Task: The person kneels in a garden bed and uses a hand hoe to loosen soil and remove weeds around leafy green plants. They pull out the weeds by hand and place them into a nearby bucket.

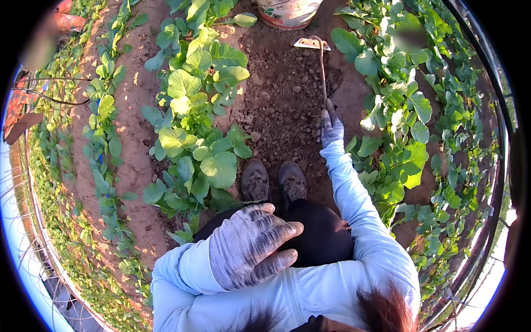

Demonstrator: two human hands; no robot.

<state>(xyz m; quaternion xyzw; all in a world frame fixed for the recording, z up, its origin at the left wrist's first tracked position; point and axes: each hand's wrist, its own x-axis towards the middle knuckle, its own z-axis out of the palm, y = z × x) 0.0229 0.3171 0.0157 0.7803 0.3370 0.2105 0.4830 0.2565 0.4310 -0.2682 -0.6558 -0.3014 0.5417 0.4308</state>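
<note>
My right hand (331,130), in a dirty grey knitted glove, is closed round the handle of a hand hoe (323,69). The hoe reaches away from me over the bare soil strip. Its thin neck bends at the far end to a flat, pale blade (306,42) with holes, close to the soil below a white bucket (289,14). My left hand (251,246), in a matching soiled glove, hovers in front of my body above my dark-trousered knees. Its fingers are apart and slightly bent, with nothing visible in them.
Leafy green plants (191,122) line the left of the strip, and another leafy row (395,105) lines the right. My soil-covered shoes (255,180) stand between them. At the far left, a person in patterned red clothing (15,105) is partly visible beside a thin curved rod (58,99).
</note>
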